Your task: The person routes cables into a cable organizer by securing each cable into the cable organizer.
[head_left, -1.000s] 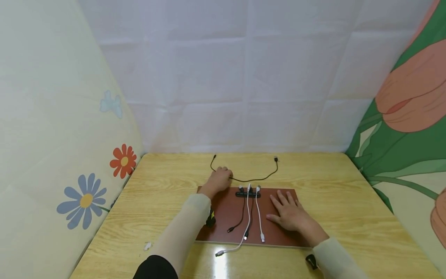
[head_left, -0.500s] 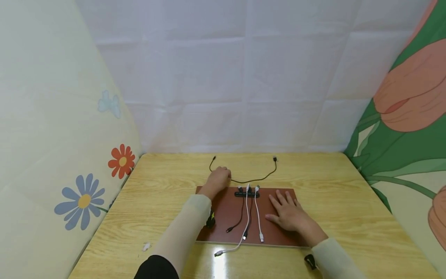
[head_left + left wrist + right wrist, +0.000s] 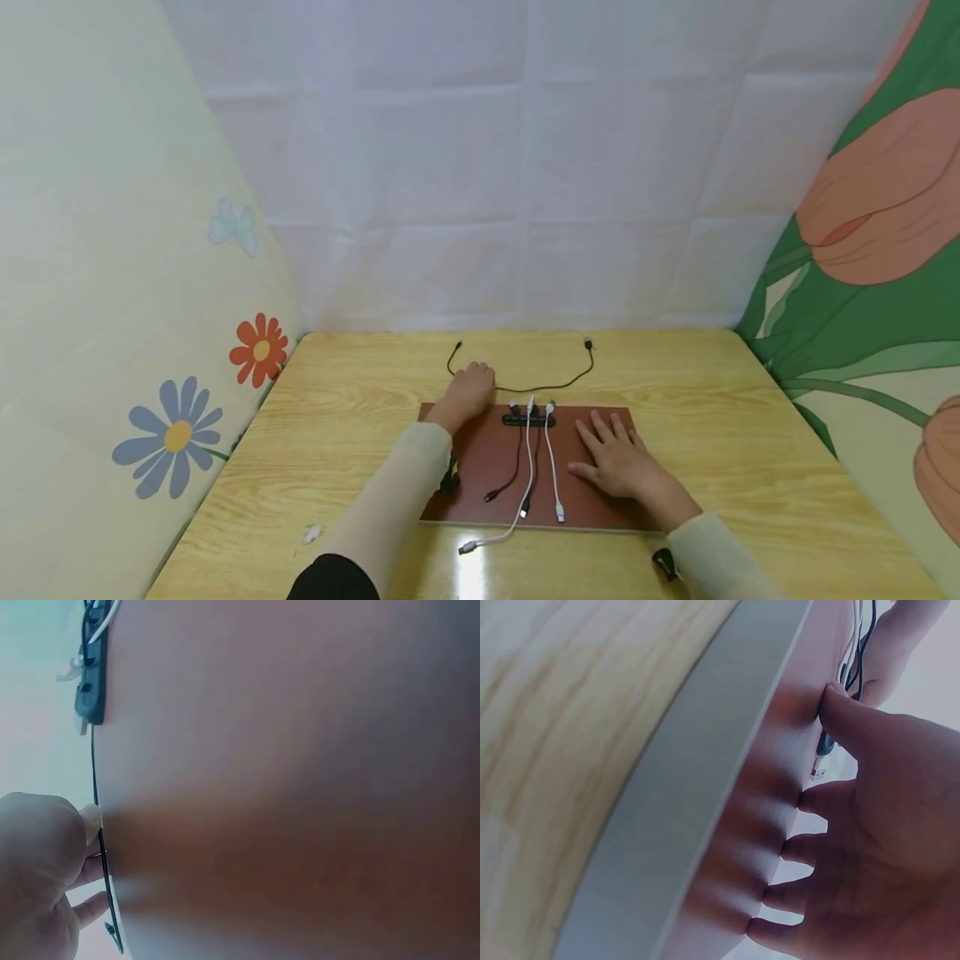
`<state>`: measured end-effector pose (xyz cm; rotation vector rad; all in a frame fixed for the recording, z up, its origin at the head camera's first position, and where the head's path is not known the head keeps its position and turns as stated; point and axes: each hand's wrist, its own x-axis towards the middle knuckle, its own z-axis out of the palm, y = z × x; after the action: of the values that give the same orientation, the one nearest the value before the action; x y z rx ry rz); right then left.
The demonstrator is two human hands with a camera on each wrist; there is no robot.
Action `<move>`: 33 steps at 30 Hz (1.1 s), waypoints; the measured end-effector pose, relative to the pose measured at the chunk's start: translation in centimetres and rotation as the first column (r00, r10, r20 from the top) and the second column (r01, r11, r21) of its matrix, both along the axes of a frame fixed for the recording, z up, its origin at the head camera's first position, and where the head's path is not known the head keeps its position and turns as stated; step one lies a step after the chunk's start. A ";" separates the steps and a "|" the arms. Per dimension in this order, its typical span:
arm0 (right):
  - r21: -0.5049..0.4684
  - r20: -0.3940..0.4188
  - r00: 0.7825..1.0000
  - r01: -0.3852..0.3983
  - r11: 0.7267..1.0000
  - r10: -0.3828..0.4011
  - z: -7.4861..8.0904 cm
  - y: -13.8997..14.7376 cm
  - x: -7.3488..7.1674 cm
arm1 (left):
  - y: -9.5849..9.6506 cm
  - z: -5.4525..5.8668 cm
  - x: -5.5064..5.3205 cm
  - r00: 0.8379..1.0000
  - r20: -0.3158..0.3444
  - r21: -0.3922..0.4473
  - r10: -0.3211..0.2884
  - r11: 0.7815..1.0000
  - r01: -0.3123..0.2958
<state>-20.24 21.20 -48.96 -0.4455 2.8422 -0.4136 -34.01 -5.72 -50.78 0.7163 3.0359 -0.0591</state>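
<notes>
A black USB cable lies on the table behind a red-brown board. My left hand is at the board's rear left edge, with its fingers bent over the cable. In the left wrist view, the cable runs past the thumb and fingertips, which pinch it. My right hand rests on the board's right part, fingers spread and fingertips pressing it. Between the hands, a black cable holder sits near the rear edge. White and black USB cables run forward from it; one white cable hangs over the front edge.
A small black item lies by the right sleeve. Another black item with a yellow mark is partly hidden by the left forearm. A white scrap lies at the left. Printed cloths stand along the sides and a white one behind.
The view shifts slightly, so everything appears a little further left. Both hands keep their places on the board and at the cable.
</notes>
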 end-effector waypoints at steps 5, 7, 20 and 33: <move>0.010 0.000 1.000 0.000 1.000 0.000 0.1 -0.1 0.1 | -0.7 0.5 0.1 1.000 0.000 0.043 -0.020 0.999 0.020; 0.012 -0.009 1.000 -0.005 1.000 0.005 0.0 -0.1 0.0 | -0.9 1.0 0.1 1.000 0.003 0.063 -0.024 0.998 0.023; 0.006 -0.001 1.000 0.008 1.000 -0.008 0.5 -0.4 0.0 | -0.8 3.7 0.8 0.999 -0.014 0.154 0.044 0.987 -0.041; -0.119 -0.008 1.000 -0.006 0.993 0.005 1.1 0.4 -1.7 | -0.8 6.0 1.7 0.996 -0.088 0.253 0.015 0.968 0.008</move>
<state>-21.99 21.58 -47.89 -0.4778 2.8330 -0.5844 -32.34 -6.47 -44.74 0.7404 3.1653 0.3108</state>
